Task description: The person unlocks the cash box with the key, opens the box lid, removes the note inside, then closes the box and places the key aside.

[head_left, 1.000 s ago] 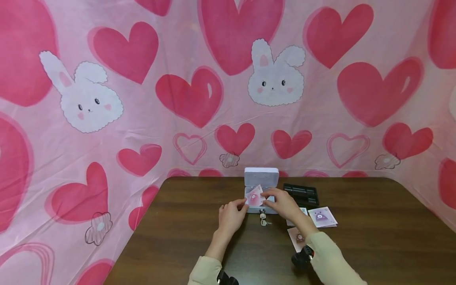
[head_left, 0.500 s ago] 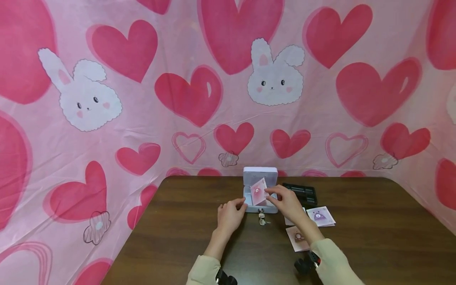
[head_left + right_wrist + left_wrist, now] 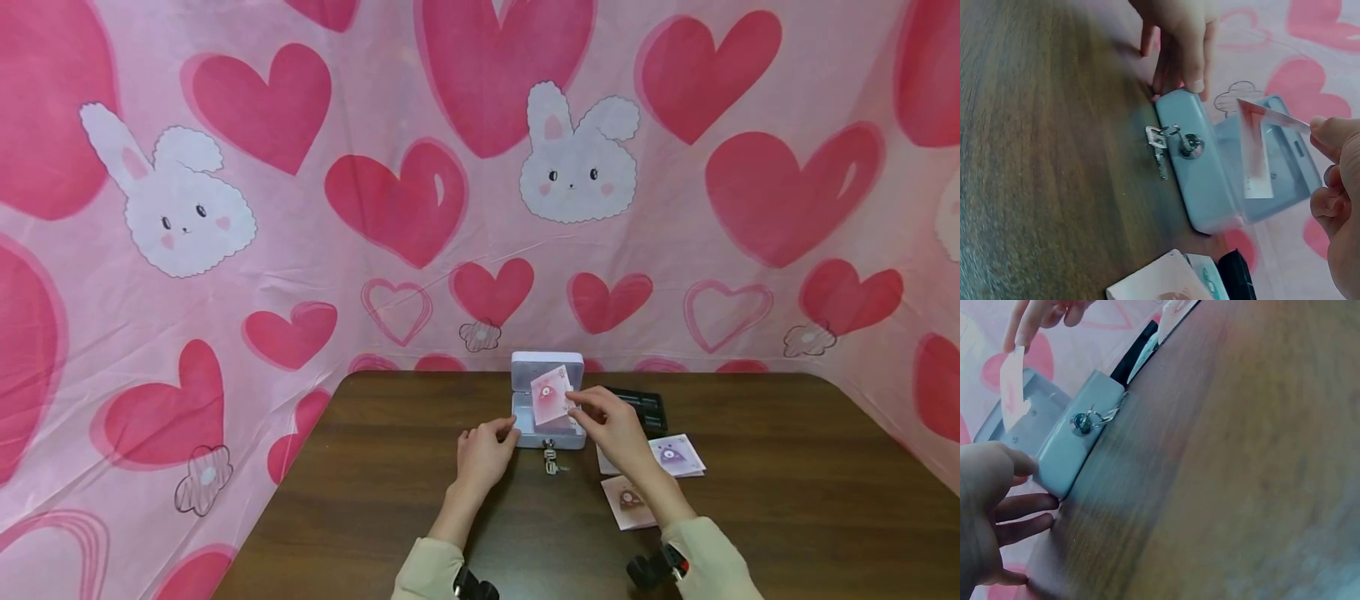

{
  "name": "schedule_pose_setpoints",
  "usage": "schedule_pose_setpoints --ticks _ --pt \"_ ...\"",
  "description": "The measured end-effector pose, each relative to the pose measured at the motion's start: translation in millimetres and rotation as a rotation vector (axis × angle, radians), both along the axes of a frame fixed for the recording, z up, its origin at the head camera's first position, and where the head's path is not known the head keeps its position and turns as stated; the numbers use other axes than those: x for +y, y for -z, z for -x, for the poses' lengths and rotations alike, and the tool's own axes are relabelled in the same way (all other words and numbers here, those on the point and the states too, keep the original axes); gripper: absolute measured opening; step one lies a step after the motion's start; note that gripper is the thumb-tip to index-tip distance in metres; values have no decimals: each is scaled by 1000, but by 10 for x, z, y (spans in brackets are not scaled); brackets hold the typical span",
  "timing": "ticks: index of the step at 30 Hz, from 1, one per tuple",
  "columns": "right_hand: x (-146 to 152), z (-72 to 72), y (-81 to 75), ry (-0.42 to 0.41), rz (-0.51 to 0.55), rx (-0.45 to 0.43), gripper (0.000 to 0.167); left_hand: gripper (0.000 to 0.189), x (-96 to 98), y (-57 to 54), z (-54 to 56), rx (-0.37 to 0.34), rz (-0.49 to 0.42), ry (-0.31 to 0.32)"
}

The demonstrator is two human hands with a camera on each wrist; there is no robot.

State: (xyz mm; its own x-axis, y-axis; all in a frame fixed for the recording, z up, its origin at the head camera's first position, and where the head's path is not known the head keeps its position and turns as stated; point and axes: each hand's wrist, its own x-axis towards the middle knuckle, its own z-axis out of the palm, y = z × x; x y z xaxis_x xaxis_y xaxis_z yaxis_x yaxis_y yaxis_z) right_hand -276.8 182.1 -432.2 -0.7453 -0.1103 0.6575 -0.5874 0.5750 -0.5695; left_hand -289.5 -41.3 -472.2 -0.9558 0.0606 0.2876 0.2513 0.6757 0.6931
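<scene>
A small light-blue cash box [image 3: 528, 440] stands with its lid [image 3: 547, 358] raised. A ring with keys [image 3: 1159, 150] hangs from a key in its front lock [image 3: 1191, 146]. My left hand [image 3: 483, 457] holds the box's front left corner, thumb at the upper edge and fingers along the side. Between thumb and fingertips my right hand [image 3: 617, 429] pinches a pink play banknote [image 3: 550, 398] printed with a cartoon figure. The note hangs over the box's opening, bent along a crease in the right wrist view [image 3: 1255, 150].
Right of the box lies a black compartment tray [image 3: 651, 410], partly behind my right hand. Nearer me are a purple note [image 3: 675, 456] and a brownish note [image 3: 628, 504], with another pale one partly under my wrist. A pink heart-patterned cloth [image 3: 420, 333] hangs behind the table.
My right hand has lifted the pink note up from low in the box and drawn it slightly right. The left hand stays at the box corner.
</scene>
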Motion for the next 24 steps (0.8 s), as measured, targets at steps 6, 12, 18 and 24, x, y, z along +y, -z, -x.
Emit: schedule_pose_setpoints --ticks 6,12,18,24 --pt "83 -70 -81 20 -2 -4 27 31 0 -5 -3 -7 -1 2" --pt "203 -176 -175 12 -12 0 28 30 -3 -14 0 11 17 -1" --pt "327 -280 -248 19 -43 -33 28 30 -2 -9 5 12 11 4" --pt "440 -432 -315 19 -66 -158 26 31 -2 -7 -10 3 0 11"
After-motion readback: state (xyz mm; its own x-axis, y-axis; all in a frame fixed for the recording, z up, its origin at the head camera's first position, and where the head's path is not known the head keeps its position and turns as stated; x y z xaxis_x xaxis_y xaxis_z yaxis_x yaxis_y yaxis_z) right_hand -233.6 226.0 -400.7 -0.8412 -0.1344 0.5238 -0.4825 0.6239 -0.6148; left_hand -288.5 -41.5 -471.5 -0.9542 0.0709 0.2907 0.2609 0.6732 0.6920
